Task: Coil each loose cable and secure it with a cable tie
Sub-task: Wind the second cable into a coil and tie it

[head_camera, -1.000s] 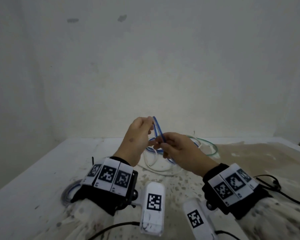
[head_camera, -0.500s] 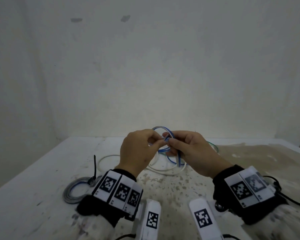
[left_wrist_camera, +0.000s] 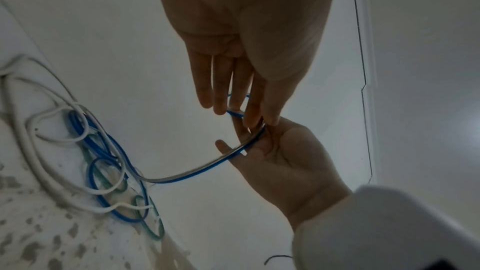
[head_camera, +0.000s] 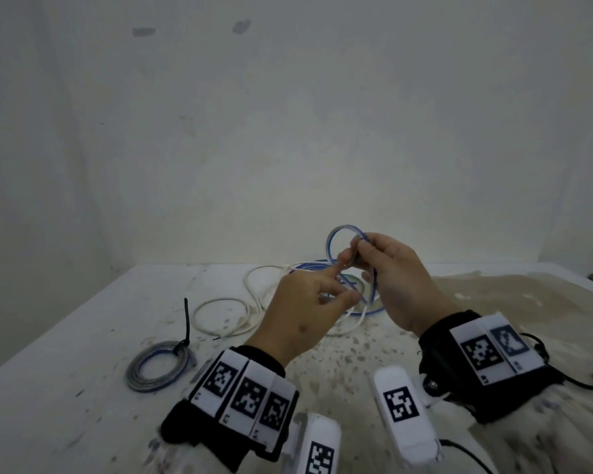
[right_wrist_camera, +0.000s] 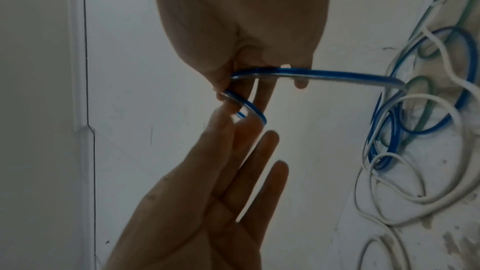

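Observation:
A blue-and-clear cable [head_camera: 346, 227] forms a small loop above the table. My right hand [head_camera: 351, 258] pinches it where the loop crosses; the right wrist view shows the pinch [right_wrist_camera: 228, 89] and the cable [right_wrist_camera: 337, 74] running off to the tangle. My left hand [head_camera: 344, 282] is just below, fingers nearly straight, index tip touching the loop. In the left wrist view its fingertips [left_wrist_camera: 233, 108] lie against the cable [left_wrist_camera: 197, 174]. The rest of the cable lies tangled with a white cable [head_camera: 220, 302] and a green cable [left_wrist_camera: 155, 231].
A finished grey-blue coil [head_camera: 158, 367] bound with a black cable tie [head_camera: 186, 319] lies at the left of the white speckled table [head_camera: 83, 388]. A thin black cable [head_camera: 582, 384] trails at the right. The wall stands close behind the table.
Both hands gripped the loop before. My left hand has since let go, dropped a little and straightened its fingers, while the right hand keeps the loop raised.

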